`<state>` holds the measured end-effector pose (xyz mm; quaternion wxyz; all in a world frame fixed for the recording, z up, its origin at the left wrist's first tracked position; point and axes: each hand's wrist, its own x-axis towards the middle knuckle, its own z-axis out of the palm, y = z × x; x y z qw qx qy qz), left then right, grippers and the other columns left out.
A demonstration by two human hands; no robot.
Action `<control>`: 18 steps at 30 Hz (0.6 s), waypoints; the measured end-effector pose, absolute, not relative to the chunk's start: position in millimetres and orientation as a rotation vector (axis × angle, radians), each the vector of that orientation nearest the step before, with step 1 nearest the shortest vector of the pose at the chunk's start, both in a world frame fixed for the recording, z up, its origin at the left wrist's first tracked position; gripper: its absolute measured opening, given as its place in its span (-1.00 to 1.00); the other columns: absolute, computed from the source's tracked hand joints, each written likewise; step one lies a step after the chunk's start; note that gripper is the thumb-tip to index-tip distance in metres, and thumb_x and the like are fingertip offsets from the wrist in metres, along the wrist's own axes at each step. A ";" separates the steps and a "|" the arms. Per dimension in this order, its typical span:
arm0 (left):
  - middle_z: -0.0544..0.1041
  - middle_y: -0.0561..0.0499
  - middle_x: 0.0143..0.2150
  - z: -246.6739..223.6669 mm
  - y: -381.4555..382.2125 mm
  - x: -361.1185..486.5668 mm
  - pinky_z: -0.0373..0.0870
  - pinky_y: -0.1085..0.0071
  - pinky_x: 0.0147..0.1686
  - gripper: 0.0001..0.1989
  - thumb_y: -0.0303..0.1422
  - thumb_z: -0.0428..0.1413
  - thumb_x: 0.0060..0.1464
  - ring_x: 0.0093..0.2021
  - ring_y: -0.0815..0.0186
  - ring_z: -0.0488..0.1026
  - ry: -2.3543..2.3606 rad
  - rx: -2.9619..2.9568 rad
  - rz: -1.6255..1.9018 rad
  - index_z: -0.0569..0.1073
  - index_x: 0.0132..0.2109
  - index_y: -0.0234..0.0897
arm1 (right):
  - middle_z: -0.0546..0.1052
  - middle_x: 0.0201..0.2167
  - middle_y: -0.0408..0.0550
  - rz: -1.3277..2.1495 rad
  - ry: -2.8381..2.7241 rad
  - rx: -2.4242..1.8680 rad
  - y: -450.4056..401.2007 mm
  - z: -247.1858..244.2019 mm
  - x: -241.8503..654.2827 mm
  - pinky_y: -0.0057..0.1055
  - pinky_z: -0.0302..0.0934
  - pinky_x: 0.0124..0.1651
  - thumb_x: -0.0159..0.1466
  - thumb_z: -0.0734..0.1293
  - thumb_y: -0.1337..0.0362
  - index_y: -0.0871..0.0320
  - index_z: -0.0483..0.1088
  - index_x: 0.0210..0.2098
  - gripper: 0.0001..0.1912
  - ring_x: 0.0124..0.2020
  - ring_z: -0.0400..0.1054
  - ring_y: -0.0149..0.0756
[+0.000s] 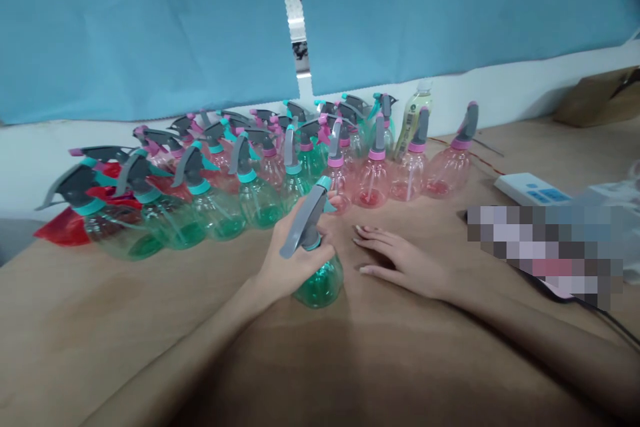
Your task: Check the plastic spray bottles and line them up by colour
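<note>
My left hand (290, 257) is wrapped round the neck of a green spray bottle (320, 285) with a grey and teal trigger head, near the middle of the table. The bottle looks upright. My right hand (400, 260) lies on the tabletop to its right, fingers stretched out and apart, holding nothing. Behind both hands stand several more spray bottles in rows: green ones (220, 213) with teal collars to the left, and pink ones (371, 187) with pink collars to the right.
Red plastic (67, 227) lies among the bottles at the left. A drink bottle (414, 117) stands behind the pink row. To the right are a white box with blue buttons (533, 188), a blurred-out device (540, 247) with a cable, clear plastic (620, 213) and a brown box (595, 100).
</note>
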<state>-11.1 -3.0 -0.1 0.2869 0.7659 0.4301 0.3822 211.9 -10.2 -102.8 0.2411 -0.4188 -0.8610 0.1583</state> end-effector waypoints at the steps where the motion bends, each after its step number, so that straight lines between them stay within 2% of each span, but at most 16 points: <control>1: 0.50 0.03 -0.27 0.1 -3.2 -11.0 0.40 0.36 -0.41 -0.51 -0.48 0.04 -0.11 -0.47 0.34 0.37 1.143 2.046 1.028 0.31 0.04 -0.17 | 0.19 0.28 0.01 0.434 -2.358 -1.150 -10.3 -102.5 211.8 -0.04 0.00 0.28 0.28 0.20 -0.06 0.09 0.17 0.24 -0.38 0.29 0.03 -0.13; 4: 0.50 0.01 -0.20 1.9 -5.0 -11.0 0.40 0.35 -0.37 -0.46 -0.51 0.03 -0.13 -0.44 0.34 0.38 1.124 2.043 1.037 0.30 0.08 -0.14 | 0.19 0.28 0.03 0.444 -2.354 -1.167 -11.1 -101.4 211.1 -0.04 0.00 0.28 0.28 0.19 -0.06 0.11 0.17 0.23 -0.38 0.29 0.03 -0.13; 9: 0.43 0.06 -0.42 4.8 -8.5 -11.7 0.40 0.32 -0.39 -0.56 -0.48 0.05 -0.17 -0.46 0.30 0.37 1.207 1.991 1.018 0.35 -0.05 -0.19 | 0.21 0.27 -0.01 0.468 -2.315 -1.152 -11.8 -102.0 210.1 -0.01 0.00 0.27 0.27 0.22 -0.05 0.02 0.15 0.24 -0.39 0.28 0.06 -0.11; 18: 0.46 0.05 -0.37 2.5 -5.2 -11.5 0.39 0.35 -0.44 -0.54 -0.47 0.03 -0.13 -0.46 0.30 0.40 1.144 2.012 1.016 0.31 0.01 -0.17 | 0.22 0.26 -0.02 0.464 -2.309 -1.146 -11.0 -103.8 211.6 -0.04 0.01 0.28 0.27 0.22 -0.05 0.03 0.18 0.23 -0.40 0.28 0.06 -0.12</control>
